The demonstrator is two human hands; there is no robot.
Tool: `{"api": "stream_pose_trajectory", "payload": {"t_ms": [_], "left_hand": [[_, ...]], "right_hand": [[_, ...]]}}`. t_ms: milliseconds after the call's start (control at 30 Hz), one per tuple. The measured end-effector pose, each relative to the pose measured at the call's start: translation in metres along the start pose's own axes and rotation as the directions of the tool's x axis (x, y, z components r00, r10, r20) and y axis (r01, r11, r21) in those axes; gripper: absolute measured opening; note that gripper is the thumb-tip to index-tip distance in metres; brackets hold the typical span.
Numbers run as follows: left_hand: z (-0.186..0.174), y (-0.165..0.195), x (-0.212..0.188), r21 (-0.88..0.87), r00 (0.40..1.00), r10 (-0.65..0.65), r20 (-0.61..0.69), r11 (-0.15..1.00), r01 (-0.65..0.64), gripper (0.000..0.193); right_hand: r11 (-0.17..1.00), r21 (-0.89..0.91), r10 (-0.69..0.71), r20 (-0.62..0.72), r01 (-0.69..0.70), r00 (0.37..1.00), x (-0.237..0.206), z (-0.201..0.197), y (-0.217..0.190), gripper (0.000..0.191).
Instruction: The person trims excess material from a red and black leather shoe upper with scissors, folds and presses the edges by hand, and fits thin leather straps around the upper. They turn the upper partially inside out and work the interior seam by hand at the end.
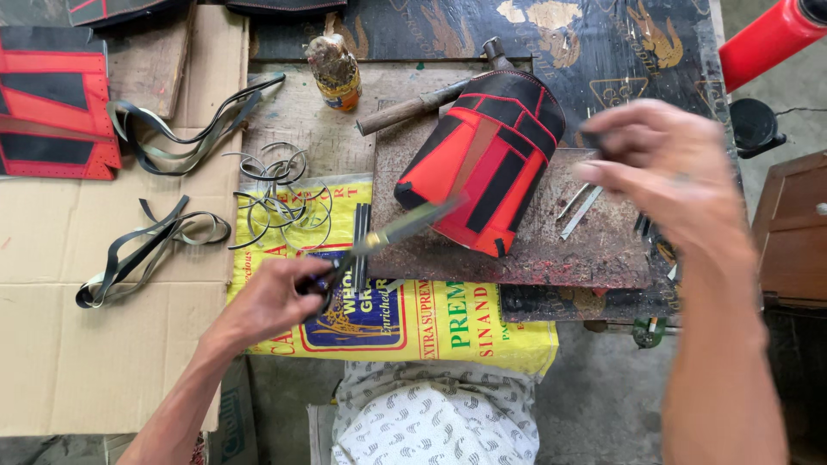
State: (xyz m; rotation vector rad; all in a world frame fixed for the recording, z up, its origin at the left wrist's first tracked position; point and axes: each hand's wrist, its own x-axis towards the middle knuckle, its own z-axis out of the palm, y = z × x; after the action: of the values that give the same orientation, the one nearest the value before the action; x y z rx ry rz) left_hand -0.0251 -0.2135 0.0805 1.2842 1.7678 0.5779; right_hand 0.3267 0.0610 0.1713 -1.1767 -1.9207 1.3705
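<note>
Head view: scissors (379,239), blades blurred and shut, lie over the yellow sack (431,323) on the counter (310,120), handles gripped in the left hand (276,297) fingers; right hand (668,176) fingers pinch something small and dark, too blurred to identify.

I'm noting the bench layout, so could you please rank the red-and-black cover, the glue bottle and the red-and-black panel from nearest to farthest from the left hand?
1. Red-and-black cover, up and right of the left hand.
2. Glue bottle, straight beyond it.
3. Red-and-black panel, far left corner.
</note>
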Motion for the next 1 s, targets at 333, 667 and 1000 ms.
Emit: {"api": "stream_pose_trajectory", "payload": {"t_ms": [333, 667, 1000], "left_hand": [[-0.001, -0.031, 0.056, 0.334, 0.887, 0.208, -0.413, 0.940, -0.066, 0.020], [0.037, 0.016, 0.067, 0.146, 0.965, 0.062, -0.257, 0.989, -0.025, 0.022], [0.185, 0.049, 0.094, -0.970, 0.978, -0.018, -0.206, 0.138, -0.202, 0.032]], "right_hand": [[0.661, -0.746, -0.135, -0.220, -0.077, 0.966, -0.062, -0.021, 0.055, 0.046], [0.953, 0.260, 0.183, -0.088, -0.155, 0.979, -0.092, 0.088, 0.110, 0.050], [0.904, 0.390, 0.186, 0.007, -0.174, 0.982, -0.070, 0.110, 0.120, 0.054]]}}
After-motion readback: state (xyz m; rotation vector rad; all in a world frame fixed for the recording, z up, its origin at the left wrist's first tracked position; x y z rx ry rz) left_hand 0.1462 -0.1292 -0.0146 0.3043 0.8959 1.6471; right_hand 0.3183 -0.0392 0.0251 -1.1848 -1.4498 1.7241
